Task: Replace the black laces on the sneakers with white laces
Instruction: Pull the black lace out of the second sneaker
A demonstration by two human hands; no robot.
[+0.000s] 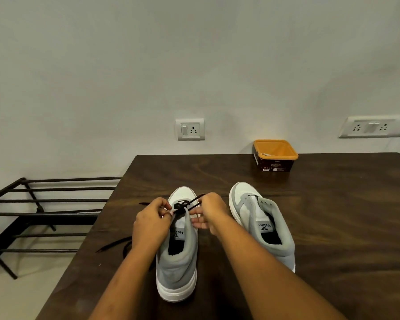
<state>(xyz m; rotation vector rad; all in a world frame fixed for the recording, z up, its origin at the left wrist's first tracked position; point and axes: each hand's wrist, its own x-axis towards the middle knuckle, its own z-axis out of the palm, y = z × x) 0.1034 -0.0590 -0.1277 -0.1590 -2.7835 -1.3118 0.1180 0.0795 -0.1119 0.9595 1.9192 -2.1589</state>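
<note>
Two grey and white sneakers stand side by side on the dark wooden table (333,227), toes pointing away from me. Over the left sneaker (177,262) both my hands work a black lace (183,205) at the lower eyelets. My left hand (151,221) pinches the lace on the left side. My right hand (209,210) pinches a strand on the right, pulled taut up and right. The right sneaker (263,225) has open eyelets, with only a short bit of black lace near its toe. A loose black lace (116,245) lies on the table left of my left forearm.
An orange-rimmed dark tub (275,155) stands at the table's back edge near the wall, something pale inside it. A black metal rack (44,213) stands left of the table. Wall sockets (190,129) sit above the table's far edge.
</note>
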